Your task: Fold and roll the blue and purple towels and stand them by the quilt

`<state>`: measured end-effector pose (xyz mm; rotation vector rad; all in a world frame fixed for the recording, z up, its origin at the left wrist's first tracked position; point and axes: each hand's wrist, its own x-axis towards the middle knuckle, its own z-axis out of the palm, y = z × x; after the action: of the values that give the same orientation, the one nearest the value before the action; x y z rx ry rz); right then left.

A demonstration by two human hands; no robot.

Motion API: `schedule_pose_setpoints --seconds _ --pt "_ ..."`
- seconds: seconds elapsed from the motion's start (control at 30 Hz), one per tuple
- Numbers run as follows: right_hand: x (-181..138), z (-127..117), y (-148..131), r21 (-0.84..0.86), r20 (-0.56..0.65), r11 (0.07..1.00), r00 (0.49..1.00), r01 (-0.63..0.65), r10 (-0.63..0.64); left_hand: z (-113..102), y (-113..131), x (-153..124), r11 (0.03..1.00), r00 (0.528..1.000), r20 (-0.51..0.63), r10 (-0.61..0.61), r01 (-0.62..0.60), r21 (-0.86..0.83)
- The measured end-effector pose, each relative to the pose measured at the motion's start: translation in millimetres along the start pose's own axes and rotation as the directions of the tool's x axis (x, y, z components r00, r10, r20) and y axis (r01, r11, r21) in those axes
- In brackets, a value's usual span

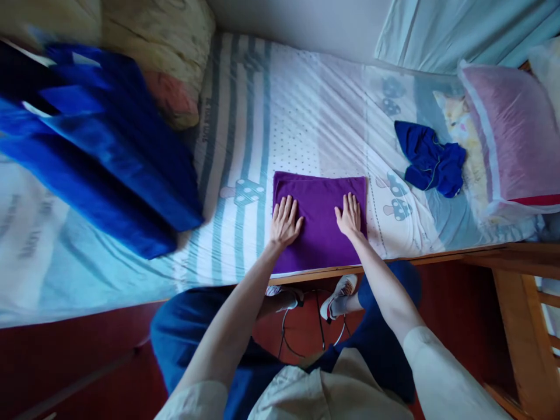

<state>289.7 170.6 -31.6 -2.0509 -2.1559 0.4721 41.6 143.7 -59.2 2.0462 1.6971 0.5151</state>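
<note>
1. Currently your left hand lies flat, palm down, on the left part of the folded purple cloth rectangle; fingers straight and slightly spread, clamped on nothing.
2. Your right hand lies flat on the cloth's right part, fingers straight and close together, thumb out to the side, nothing gripped.
3. That purple cloth sits on the striped and dotted bed sheet, its near edge at the wooden bed rail.
4. To the right, well apart from your hands: a crumpled dark blue garment, just beside a pink satin pillow.
5. To the left: a large bright blue folded quilt, blurred, with a pale floral cushion behind it.
6. Below the rail: your blue trousers and white sneakers on a red floor.
</note>
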Motion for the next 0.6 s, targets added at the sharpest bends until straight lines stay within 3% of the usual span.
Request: schedule_pose_setpoints --seconds 0.23,0.37,0.47,0.6 --pt "65.8 8.1 53.6 -0.099 -0.001 0.994 0.999 0.039 -0.039 -0.6 -40.3 74.9 0.996 0.994 -0.092 -0.065 0.059 -0.07" --pt "91.9 1.4 59.5 -0.098 0.07 0.995 0.998 0.018 -0.011 -2.5 -39.9 95.8 0.991 0.99 -0.088 -0.114 0.106 -0.083" --pt "79.7 -5.3 39.0 -0.103 0.042 0.994 0.999 0.027 -0.022 -6.2 -14.3 78.4 0.992 0.993 -0.066 -0.096 0.091 -0.082" --pt "-3.3 1.5 7.4 -0.068 0.014 0.981 0.983 0.184 -0.183 -1.4 25.8 -6.7 0.996 0.999 -0.022 -0.026 0.024 -0.085"
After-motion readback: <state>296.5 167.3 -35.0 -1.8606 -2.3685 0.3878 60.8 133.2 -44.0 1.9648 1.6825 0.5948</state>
